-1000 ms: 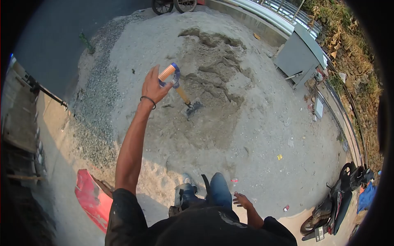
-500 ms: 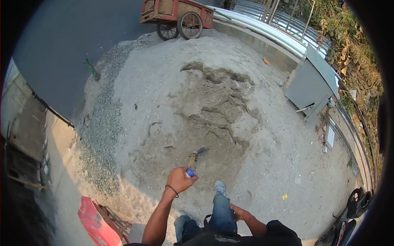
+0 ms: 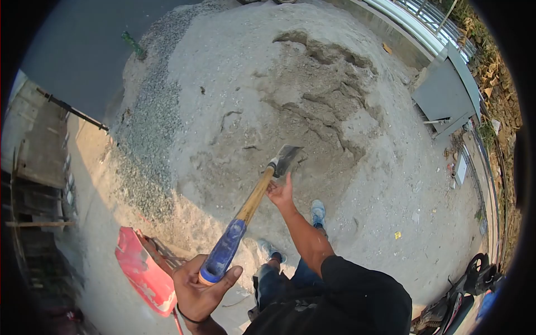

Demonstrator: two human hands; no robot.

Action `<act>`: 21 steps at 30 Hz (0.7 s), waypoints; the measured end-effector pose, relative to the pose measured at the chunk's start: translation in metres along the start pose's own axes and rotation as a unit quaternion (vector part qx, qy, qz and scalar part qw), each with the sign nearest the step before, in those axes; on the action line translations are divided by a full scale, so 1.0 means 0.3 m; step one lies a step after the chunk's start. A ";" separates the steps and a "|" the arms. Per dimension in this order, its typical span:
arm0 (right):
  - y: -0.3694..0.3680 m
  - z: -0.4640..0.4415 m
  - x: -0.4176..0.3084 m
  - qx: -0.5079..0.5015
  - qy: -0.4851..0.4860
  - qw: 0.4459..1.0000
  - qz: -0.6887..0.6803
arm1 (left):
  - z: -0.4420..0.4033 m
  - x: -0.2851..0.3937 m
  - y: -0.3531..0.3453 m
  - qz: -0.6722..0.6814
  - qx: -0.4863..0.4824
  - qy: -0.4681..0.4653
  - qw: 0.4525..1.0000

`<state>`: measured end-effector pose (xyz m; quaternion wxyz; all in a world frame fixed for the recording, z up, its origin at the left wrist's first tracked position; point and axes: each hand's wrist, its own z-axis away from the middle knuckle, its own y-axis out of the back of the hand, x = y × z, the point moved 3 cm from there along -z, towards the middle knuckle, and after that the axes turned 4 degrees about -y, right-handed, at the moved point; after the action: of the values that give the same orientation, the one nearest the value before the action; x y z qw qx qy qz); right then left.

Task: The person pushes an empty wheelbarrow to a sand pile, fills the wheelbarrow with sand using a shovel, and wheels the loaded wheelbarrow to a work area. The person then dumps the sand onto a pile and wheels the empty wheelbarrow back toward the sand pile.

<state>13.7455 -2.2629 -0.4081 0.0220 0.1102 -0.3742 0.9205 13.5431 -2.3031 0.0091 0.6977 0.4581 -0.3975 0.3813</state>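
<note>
My left hand [image 3: 198, 293] is closed around the blue-wrapped end of a hoe [image 3: 255, 195] at the lower left, its thumb lying along the grip. The bare wooden shaft slants up and away to a dull metal blade, which is in front of a sand pile [image 3: 218, 106]. Close to the shaft, just below the blade, is my right hand [image 3: 281, 192] with its fingers apart. Whether those fingertips touch the wood I cannot tell. My shoes stand on the sand at the near side of the dug, darker hollow.
Gravel [image 3: 148, 139] borders the sand on the left. A red wheelbarrow [image 3: 142, 273] stands at the lower left. To the right are a grey metal box [image 3: 446, 95] and a parked motorcycle [image 3: 460, 296]. A green bottle [image 3: 133, 44] sticks up near the gravel's far end.
The hoe has been raised towards me, with my left hand at its handle end. My right hand has moved from beside my thigh to near the blade. The view has tilted down.
</note>
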 end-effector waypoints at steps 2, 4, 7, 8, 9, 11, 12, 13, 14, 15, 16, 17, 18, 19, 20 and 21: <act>0.031 -0.033 0.100 0.020 -0.002 0.999 -0.050 | 0.179 -0.085 0.150 0.003 0.040 -0.005 0.999; 0.073 -0.086 0.219 0.087 -0.011 0.988 0.125 | 0.334 -0.197 0.264 0.039 0.121 0.066 0.990; 0.220 -0.056 0.408 0.127 -0.006 0.983 0.135 | 0.635 -0.538 0.437 -0.129 0.149 0.286 0.938; 0.287 -0.045 0.484 0.140 0.006 0.980 0.141 | 0.769 -0.685 0.501 -0.318 0.047 0.373 0.871; 0.382 -0.057 0.562 0.136 -0.027 0.983 0.120 | 0.867 -0.814 0.530 -0.437 -0.050 0.434 0.786; 0.515 0.005 0.711 0.177 -0.091 0.975 0.101 | 0.928 -0.971 0.511 -0.437 -0.033 0.491 0.753; 0.549 0.043 0.772 0.204 -0.118 0.965 0.116 | 0.927 -1.037 0.478 -0.420 -0.005 0.506 0.753; 0.592 0.094 0.834 0.235 -0.146 0.952 0.130 | 0.913 -1.090 0.446 -0.406 0.020 0.514 0.755; 0.624 0.140 0.895 0.229 -0.175 0.947 0.139 | 0.894 -1.123 0.426 -0.397 0.038 0.518 0.757; 0.640 0.179 0.939 0.221 -0.203 0.942 0.152 | 0.868 -1.152 0.401 -0.386 0.056 0.519 0.761; 0.653 0.223 0.992 0.205 -0.236 0.939 0.146 | 0.845 -1.175 0.375 -0.375 0.074 0.517 0.766; 0.650 0.249 1.026 0.186 -0.268 0.934 0.142 | 0.821 -1.194 0.354 -0.366 0.088 0.517 0.769; 0.619 0.285 1.044 0.198 -0.289 0.928 0.129 | 0.799 -1.211 0.337 -0.360 0.105 0.519 0.768; 0.589 0.327 1.045 0.214 -0.311 0.919 0.113 | 0.778 -1.222 0.319 -0.352 0.120 0.521 0.769; 0.594 0.346 1.038 0.220 -0.312 0.919 0.105 | 0.755 -1.230 0.301 -0.339 0.137 0.518 0.773; 0.601 0.349 1.033 0.205 -0.309 0.925 0.080 | 0.732 -1.238 0.290 -0.335 0.150 0.518 0.773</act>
<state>13.4408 -2.4782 -0.3907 -0.1911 0.3608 -0.1731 0.8963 13.2740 -2.5472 -0.2392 0.8039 0.3945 0.2648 0.3578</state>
